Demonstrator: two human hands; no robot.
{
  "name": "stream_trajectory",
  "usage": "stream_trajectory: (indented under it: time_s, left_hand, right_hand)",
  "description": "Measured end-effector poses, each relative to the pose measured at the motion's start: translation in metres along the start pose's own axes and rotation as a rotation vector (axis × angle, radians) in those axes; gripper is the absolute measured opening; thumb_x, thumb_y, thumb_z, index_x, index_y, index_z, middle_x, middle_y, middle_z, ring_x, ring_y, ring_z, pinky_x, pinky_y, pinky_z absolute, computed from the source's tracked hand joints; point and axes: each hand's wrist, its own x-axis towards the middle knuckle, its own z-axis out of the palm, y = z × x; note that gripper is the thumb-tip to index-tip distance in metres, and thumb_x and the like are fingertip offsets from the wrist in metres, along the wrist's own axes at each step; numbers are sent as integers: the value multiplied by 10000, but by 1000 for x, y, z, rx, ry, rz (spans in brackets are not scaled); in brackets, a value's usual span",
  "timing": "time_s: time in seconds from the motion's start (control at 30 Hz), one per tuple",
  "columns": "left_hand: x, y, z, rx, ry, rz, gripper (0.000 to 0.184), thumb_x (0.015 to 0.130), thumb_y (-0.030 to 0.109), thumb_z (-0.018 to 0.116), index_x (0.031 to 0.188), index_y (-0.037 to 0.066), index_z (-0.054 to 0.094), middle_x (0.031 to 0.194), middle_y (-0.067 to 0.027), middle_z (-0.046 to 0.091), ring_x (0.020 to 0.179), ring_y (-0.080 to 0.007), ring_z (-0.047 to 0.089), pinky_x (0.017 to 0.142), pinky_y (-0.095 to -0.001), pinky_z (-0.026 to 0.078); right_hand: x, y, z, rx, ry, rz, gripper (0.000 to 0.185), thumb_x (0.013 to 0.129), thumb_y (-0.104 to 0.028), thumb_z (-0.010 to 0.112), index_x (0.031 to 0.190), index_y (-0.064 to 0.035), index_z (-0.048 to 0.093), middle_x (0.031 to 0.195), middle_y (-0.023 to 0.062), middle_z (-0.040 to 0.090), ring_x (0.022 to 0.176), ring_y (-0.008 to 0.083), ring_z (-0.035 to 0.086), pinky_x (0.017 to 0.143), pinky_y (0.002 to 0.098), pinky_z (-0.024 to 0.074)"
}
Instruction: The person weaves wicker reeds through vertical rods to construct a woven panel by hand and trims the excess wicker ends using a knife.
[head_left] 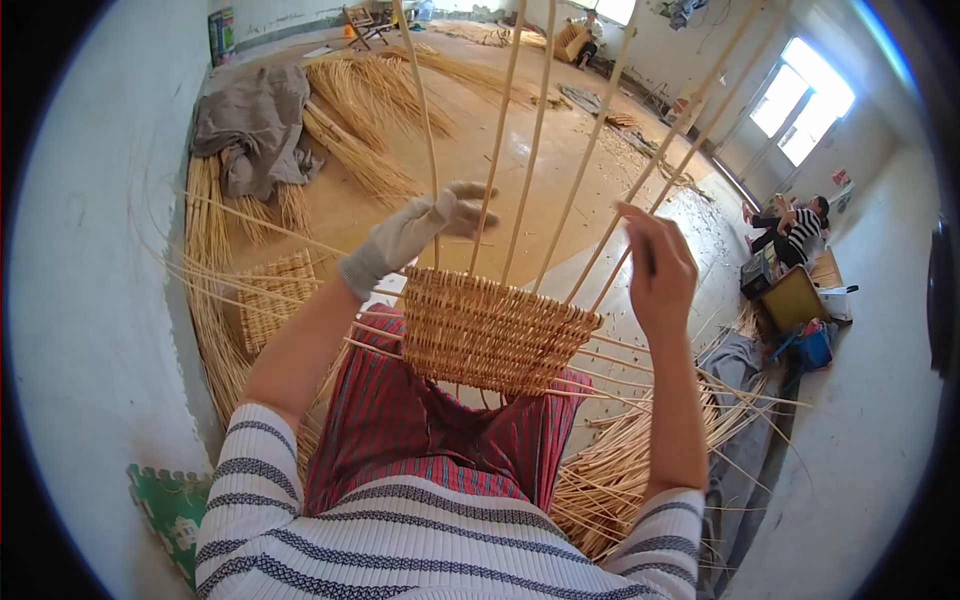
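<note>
A flat panel of woven wicker (490, 330) rests across my lap, tilted, with several long upright rods (525, 165) rising from its far edge. Thinner weaving rods stick out from both sides. My left hand (420, 228), in a pale work glove, is above the panel's left corner. Its fingers are spread among the left uprights and slightly blurred. My bare right hand (662, 268) is raised to the right of the panel. Its fingers are bent together, with the tips by the rightmost uprights; whatever they may hold cannot be made out.
Bundles of rods (375, 95) and a grey cloth (255, 125) lie at the left. Another woven panel (275, 300) is beside my left arm. More loose rods (620, 480) spread at my right. Two people sit farther off, one near a box (800, 300) and a blue bag (812, 345).
</note>
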Motion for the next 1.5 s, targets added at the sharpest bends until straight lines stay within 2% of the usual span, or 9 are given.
stream_trajectory:
  time_s: [0.07, 0.2, 0.27, 0.5, 1.0, 1.13, 1.2, 1.3, 1.5]
  left_hand:
    - [8, -3, 6, -553, -202, -373, 780, 1006, 698, 459, 1255, -23, 625, 1020, -129, 704, 981, -261, 713, 951, -407, 558]
    - [13, -8, 15, -416, -176, -396, 805, 968, 763, 422, 1025, -12, 631, 749, -68, 623, 694, -191, 697, 764, -362, 637]
    - [15, -8, 19, -381, -138, -398, 807, 958, 783, 418, 965, 2, 620, 712, -54, 594, 659, -165, 679, 693, -326, 631]
    - [3, -13, 15, -351, -202, -453, 767, 990, 736, 438, 1155, 15, 641, 935, -80, 685, 928, -211, 712, 888, -406, 603]
    - [2, -40, 5, -664, -155, -401, 703, 1012, 634, 526, 1298, -6, 587, 1212, -147, 675, 1172, -278, 668, 1109, -454, 514]
    - [-2, -44, 5, -722, -156, -404, 683, 1026, 604, 524, 1353, 6, 564, 1239, -148, 671, 1209, -275, 650, 1121, -454, 501]
    - [-3, -51, 10, -709, -125, -350, 687, 1013, 630, 531, 1343, 30, 587, 1157, -112, 705, 1146, -257, 687, 1038, -387, 536]
    - [-2, -39, 16, -575, 2, -314, 592, 1046, 552, 549, 1290, 17, 612, 1131, -91, 711, 1054, -199, 692, 984, -353, 547]
    - [-24, -14, -3, -9, -13, -360, 660, 1060, 597, 486, 1052, -20, 719, 967, -102, 743, 909, -165, 693, 877, -323, 549]
  right_hand:
    - [34, -19, -3, -207, -157, -117, 435, 919, -57, 685, 1314, -240, 665, 996, 30, 724, 870, 244, 724, 696, 365, 598]
    - [44, 15, 0, -512, -279, -219, 448, 948, -108, 643, 1354, -296, 620, 944, 10, 726, 848, 243, 737, 685, 382, 612]
    - [51, 20, -10, -568, -429, 59, 398, 976, -155, 608, 1340, -315, 625, 956, -5, 742, 804, 242, 745, 656, 376, 606]
    - [55, -31, 33, -365, -412, -460, 422, 931, -95, 638, 1311, -277, 656, 980, 18, 718, 1031, 197, 708, 677, 325, 597]
    - [55, -11, 46, -547, -679, -325, 486, 923, -95, 613, 1380, -264, 612, 949, 78, 717, 1017, 269, 717, 709, 373, 570]
    - [30, -30, 43, -318, -407, -395, 645, 833, -7, 662, 1413, -283, 608, 1002, 29, 679, 989, 214, 685, 599, 323, 553]
    - [-9, -57, 40, -52, -369, -149, 672, 769, 33, 706, 1370, -265, 661, 926, 0, 657, 816, 202, 659, 585, 344, 536]
    - [-93, -93, 52, 466, -633, 389, 379, 978, -160, 688, 1356, -181, 666, 960, 135, 755, 797, 303, 735, 708, 407, 575]
    - [-258, -151, 88, 820, -984, 1078, 430, 1098, -272, 538, 1490, -99, 510, 816, 87, 706, 702, 141, 667, 654, 306, 548]
